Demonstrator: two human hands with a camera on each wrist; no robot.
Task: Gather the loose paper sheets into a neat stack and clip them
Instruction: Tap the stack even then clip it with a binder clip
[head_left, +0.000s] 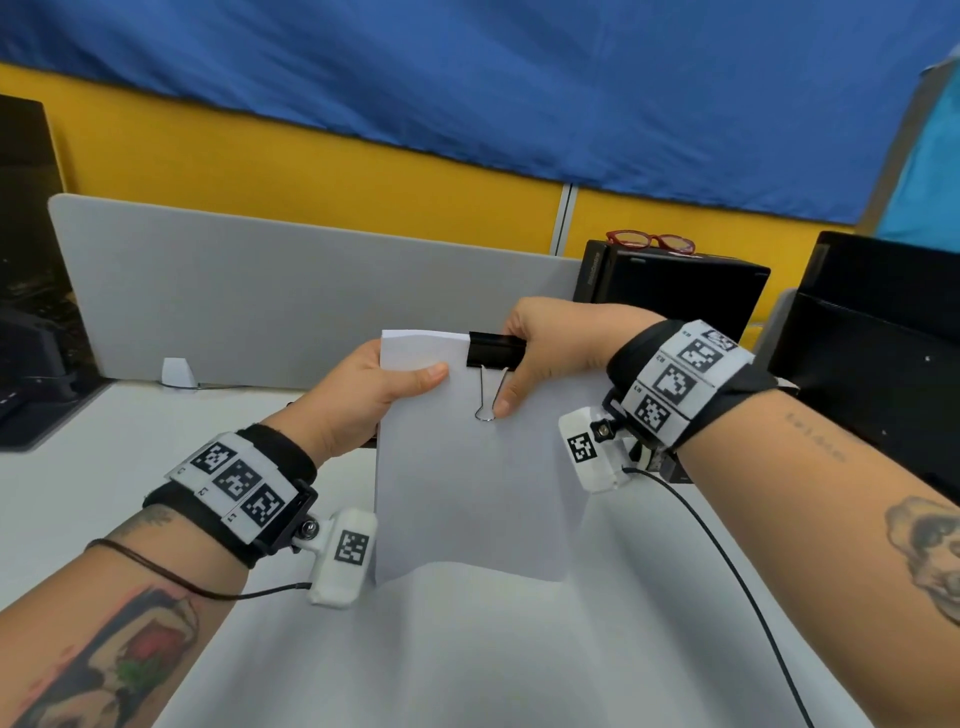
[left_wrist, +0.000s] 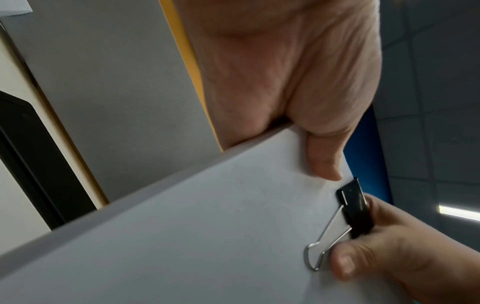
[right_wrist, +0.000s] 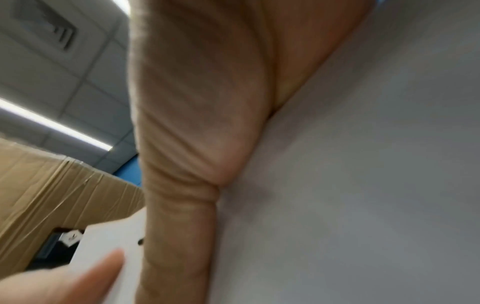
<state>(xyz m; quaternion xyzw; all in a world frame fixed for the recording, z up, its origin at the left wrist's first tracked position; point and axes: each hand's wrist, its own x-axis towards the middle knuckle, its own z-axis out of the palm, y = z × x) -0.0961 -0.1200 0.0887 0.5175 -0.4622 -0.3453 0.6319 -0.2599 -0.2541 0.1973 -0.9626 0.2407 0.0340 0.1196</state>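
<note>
A stack of white paper sheets (head_left: 467, 483) stands upright, its bottom edge near the white table. My left hand (head_left: 384, 395) pinches its top left corner, thumb on the front face. A black binder clip (head_left: 493, 351) sits on the stack's top edge, its silver wire handle (head_left: 488, 400) folded down against the front sheet. My right hand (head_left: 550, 353) grips the clip, thumb beside the wire handle. The left wrist view shows the paper (left_wrist: 207, 236), the clip (left_wrist: 354, 211) and my right thumb (left_wrist: 345, 263) by the wire loop. The right wrist view shows my palm against the paper (right_wrist: 350, 185).
A grey desk divider (head_left: 291, 291) stands behind the white table (head_left: 493, 665). Black computer cases (head_left: 670, 291) with red glasses (head_left: 649, 241) on top stand at the back right. A dark device (head_left: 31, 364) sits at the left. A cardboard box (right_wrist: 52, 195) appears in the right wrist view.
</note>
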